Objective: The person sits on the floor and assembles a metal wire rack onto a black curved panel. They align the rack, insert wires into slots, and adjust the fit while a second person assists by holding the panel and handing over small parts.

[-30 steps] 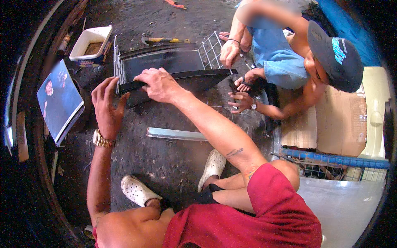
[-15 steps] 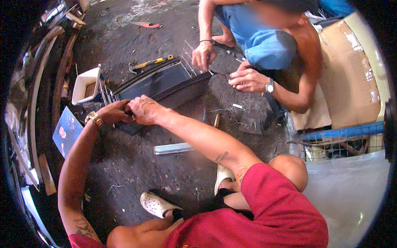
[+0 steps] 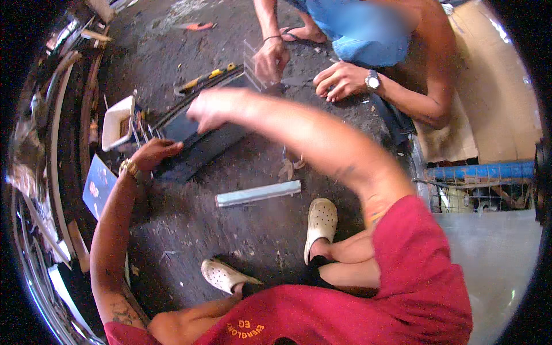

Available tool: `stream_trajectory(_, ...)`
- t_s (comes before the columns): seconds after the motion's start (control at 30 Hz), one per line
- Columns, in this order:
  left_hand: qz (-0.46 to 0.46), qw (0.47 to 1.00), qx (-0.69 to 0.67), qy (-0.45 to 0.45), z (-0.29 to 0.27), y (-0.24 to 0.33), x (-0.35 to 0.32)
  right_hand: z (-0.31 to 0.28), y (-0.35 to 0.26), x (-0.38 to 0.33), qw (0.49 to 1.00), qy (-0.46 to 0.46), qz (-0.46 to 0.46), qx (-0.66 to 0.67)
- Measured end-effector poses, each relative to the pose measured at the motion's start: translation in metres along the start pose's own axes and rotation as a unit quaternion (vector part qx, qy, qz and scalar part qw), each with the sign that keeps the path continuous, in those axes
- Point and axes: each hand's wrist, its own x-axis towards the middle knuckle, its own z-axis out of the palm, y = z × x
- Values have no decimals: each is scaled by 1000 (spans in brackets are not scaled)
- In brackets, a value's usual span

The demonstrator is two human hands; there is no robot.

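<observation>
A dark flat panel (image 3: 198,150) lies tilted on the gritty floor, its far end against a wire grid (image 3: 255,62). My left hand (image 3: 154,155), with a gold watch at the wrist, grips the panel's near left edge. My right hand (image 3: 210,109) is blurred and hovers just above the panel's upper part; I cannot tell whether its fingers hold anything. Across from me a crouching co-worker has one hand (image 3: 271,58) on the wire grid and the other hand (image 3: 339,80) low beside it.
A short pale metal bar (image 3: 259,193) lies in front of my feet. A white tub (image 3: 118,122) and a yellow-handled tool (image 3: 208,77) sit beyond the panel, a blue board (image 3: 96,187) to the left. Cardboard (image 3: 460,135) and a blue pipe (image 3: 480,171) are at the right.
My right hand has lifted off the panel and swung up and right, now blurred. My left hand stays at the panel's near edge. The view has shifted further over the panel.
</observation>
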Motion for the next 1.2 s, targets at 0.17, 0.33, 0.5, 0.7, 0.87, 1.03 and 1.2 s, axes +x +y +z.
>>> stream_trajectory(0.17,18,997,61,34,8,13,-8,-44,131,-17,948,-201,-247,9)
stream_trajectory(0.33,73,993,83,30,22,44,7,-53,207,-6,814,-413,-381,143)
stream_trajectory(0.5,131,978,153,47,48,109,63,-49,192,-14,827,-415,-347,152)
stream_trajectory(0.7,161,973,143,87,72,149,93,-42,166,-20,897,-423,-121,-50)
stream_trajectory(0.87,166,975,108,99,73,148,99,-33,196,-10,881,-439,-177,0)
stream_trajectory(1.03,159,975,118,99,75,144,114,-21,219,-2,755,-295,-564,157)
stream_trajectory(1.2,182,973,92,108,81,135,124,-19,224,-19,747,-266,-581,182)
